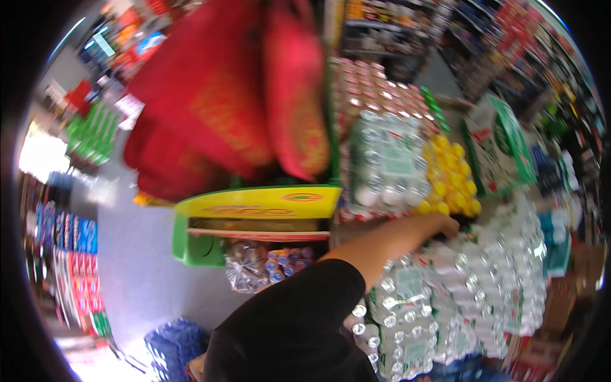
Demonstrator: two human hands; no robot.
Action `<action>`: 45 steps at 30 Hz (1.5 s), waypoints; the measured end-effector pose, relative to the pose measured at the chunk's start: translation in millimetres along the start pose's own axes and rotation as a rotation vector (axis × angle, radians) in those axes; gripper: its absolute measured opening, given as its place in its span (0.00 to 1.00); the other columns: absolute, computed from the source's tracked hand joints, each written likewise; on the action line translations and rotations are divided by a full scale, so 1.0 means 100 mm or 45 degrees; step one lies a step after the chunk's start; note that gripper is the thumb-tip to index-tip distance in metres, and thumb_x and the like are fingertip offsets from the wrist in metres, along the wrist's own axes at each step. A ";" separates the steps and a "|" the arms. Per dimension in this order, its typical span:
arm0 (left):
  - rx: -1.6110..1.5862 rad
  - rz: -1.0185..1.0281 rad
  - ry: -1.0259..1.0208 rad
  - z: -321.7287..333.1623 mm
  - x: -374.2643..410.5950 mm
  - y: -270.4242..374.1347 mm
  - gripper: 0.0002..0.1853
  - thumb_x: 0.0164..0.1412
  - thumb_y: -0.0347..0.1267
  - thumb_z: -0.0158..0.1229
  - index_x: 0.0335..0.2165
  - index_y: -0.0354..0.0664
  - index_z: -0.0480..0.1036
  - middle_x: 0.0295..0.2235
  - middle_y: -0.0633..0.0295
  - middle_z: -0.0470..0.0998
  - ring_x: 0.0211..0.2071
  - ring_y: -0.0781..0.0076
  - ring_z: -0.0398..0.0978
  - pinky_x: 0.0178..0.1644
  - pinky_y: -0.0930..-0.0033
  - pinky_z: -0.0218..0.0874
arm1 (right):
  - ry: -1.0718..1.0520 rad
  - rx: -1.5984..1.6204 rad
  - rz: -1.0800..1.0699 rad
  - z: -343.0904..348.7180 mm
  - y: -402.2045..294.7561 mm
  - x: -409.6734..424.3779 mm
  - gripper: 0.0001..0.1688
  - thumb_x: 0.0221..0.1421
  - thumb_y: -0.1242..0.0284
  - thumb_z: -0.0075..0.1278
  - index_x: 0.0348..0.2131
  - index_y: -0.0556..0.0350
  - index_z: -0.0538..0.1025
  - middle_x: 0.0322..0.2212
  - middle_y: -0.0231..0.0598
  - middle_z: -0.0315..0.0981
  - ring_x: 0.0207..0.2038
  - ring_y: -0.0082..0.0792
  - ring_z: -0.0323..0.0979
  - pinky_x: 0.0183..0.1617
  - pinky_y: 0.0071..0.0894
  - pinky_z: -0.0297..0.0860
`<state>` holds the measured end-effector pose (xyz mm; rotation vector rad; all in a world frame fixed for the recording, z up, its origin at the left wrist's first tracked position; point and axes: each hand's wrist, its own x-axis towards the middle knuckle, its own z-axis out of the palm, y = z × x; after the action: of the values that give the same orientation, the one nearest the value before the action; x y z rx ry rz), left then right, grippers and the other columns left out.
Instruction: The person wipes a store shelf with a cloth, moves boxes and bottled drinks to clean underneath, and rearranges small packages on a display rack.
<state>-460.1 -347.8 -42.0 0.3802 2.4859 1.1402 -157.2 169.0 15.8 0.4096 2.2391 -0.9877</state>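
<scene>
My left hand (447,225), at the end of a bare forearm and a black sleeve, reaches rightward among shrink-wrapped packs of clear bottles (405,286). Its fingers dip behind the packs, so their hold is hidden. Just above the hand are yellow-capped bottles (451,176), and up and to the left of it stands a wrapped pack of white-capped bottles (389,162). A green and white carton (499,143) lies to the upper right. My right hand cannot be made out.
A green display stand with a yellow sign panel (258,203) rises left of the bottles. Large red printed bags (215,105), blurred, hang over it. Small wrapped goods (246,265) sit below the panel. Grey floor (133,258) shows at left, with a blue wrapped pack (174,348) on it.
</scene>
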 end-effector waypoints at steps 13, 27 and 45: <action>-0.202 -0.291 -0.029 -0.19 -1.53 0.53 0.46 0.55 0.66 0.27 0.52 0.38 0.64 0.53 0.51 0.65 0.56 0.56 0.60 0.59 0.61 0.47 | -0.392 -0.368 -0.275 1.28 -1.55 1.25 0.17 0.56 0.73 0.42 0.46 0.57 0.63 0.40 0.46 0.65 0.38 0.42 0.67 0.38 0.41 0.68; -0.361 -0.902 0.678 0.06 -2.44 0.58 0.36 0.56 0.55 0.43 0.54 0.41 0.60 0.53 0.45 0.62 0.55 0.54 0.58 0.58 0.58 0.48 | -0.666 -0.613 -0.454 2.07 -2.00 1.27 0.13 0.56 0.72 0.43 0.41 0.55 0.63 0.34 0.43 0.64 0.33 0.40 0.66 0.33 0.40 0.68; -0.267 -0.542 0.883 0.37 -3.50 0.65 0.30 0.56 0.51 0.47 0.45 0.37 0.70 0.43 0.41 0.71 0.45 0.48 0.69 0.50 0.56 0.57 | -0.848 -0.805 -0.580 2.45 -1.91 0.90 0.09 0.55 0.69 0.45 0.35 0.53 0.64 0.28 0.40 0.64 0.27 0.38 0.65 0.28 0.40 0.68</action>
<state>-125.5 -418.9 64.6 -0.6878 2.7419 1.4920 -214.4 -138.4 -64.7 -0.6426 1.8910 -0.4564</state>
